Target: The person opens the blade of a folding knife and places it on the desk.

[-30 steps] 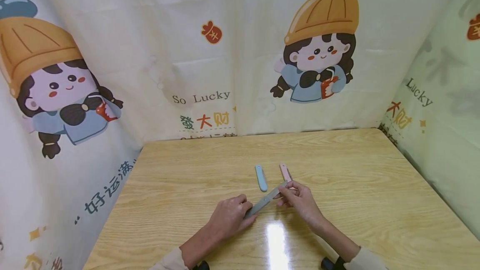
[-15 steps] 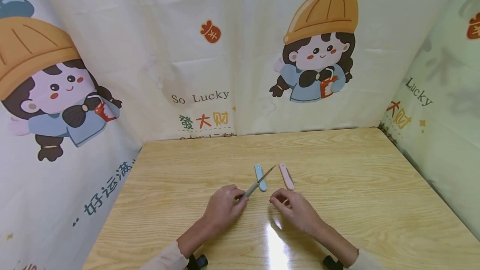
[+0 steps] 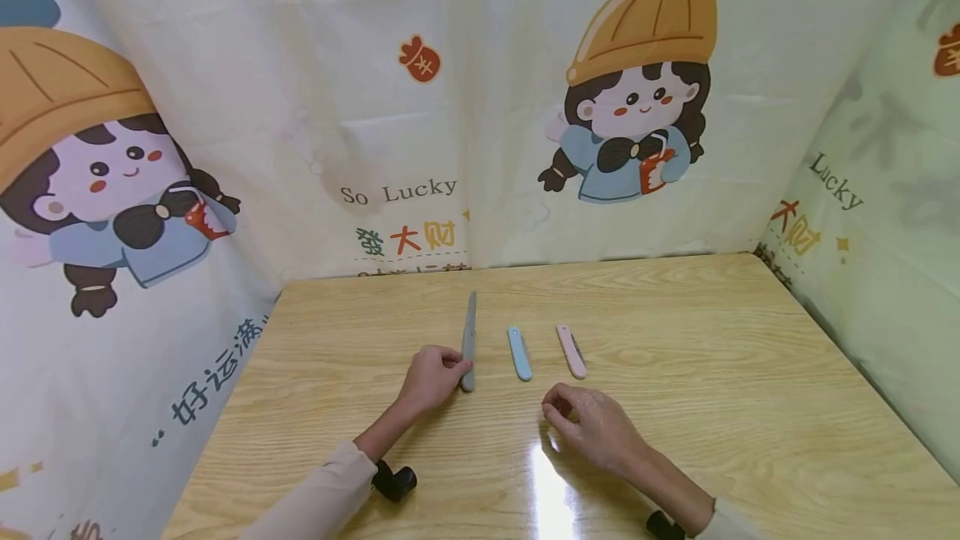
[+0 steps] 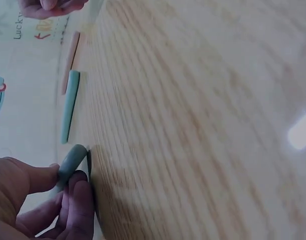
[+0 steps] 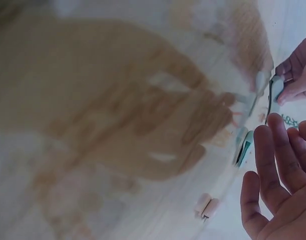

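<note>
My left hand (image 3: 433, 377) pinches the handle of a grey folding knife (image 3: 469, 336) between thumb and fingers. The knife is unfolded, its blade pointing to the back of the table. In the left wrist view the butt of the grey knife (image 4: 71, 162) sticks out past the fingertips, with a dark shadow beside it. To its right lie a folded light blue folding knife (image 3: 519, 354) and a folded pink folding knife (image 3: 572, 352), side by side. My right hand (image 3: 596, 427) holds nothing; its fingers are loosely bent just in front of the pink knife.
The wooden table (image 3: 337, 340) reaches back to a printed cloth (image 3: 300, 107) that hangs behind it and on both sides. A bright light reflection lies on the tabletop near the front. Dark camera mounts (image 3: 395, 482) sit at the wrists.
The right hand has let go of the grey knife and drawn slightly back. The left hand has carried the knife leftward and turned it from slanting to nearly straight, left of the light blue knife.
</note>
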`<state>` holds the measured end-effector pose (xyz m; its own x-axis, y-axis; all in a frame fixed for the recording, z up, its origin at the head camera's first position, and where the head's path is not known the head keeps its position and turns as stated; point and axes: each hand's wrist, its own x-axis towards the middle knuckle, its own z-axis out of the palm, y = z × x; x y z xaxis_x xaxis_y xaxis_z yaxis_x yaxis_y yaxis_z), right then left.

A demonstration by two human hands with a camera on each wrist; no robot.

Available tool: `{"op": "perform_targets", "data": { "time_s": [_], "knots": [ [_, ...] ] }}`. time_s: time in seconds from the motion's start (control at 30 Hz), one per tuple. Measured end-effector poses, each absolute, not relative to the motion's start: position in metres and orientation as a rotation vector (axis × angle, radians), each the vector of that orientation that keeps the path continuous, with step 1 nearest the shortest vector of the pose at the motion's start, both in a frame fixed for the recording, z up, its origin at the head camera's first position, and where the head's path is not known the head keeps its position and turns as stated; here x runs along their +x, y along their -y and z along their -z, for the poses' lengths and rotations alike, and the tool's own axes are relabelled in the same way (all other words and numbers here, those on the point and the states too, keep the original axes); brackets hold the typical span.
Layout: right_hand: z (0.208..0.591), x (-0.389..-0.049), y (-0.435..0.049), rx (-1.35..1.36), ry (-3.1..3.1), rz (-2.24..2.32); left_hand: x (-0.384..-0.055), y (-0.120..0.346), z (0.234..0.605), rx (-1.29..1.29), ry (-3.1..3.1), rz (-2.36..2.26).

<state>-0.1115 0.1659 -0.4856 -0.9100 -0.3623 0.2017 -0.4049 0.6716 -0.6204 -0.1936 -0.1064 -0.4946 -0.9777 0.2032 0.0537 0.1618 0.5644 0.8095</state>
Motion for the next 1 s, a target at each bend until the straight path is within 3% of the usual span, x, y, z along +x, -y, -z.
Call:
{"op": "perform_targets", "data": {
  "time_s": [0.2, 1.0],
  "knots": [
    [0.487, -0.112, -0.166, 0.627, 2.836, -1.056, -0.200, 0.109, 0.493, 0.209, -2.759, -1.349],
    [0.486, -0.114, -0.165, 0.675, 2.838, -1.082, -0.205, 0.111, 0.496, 0.257, -2.804, -1.284]
  ]
}}
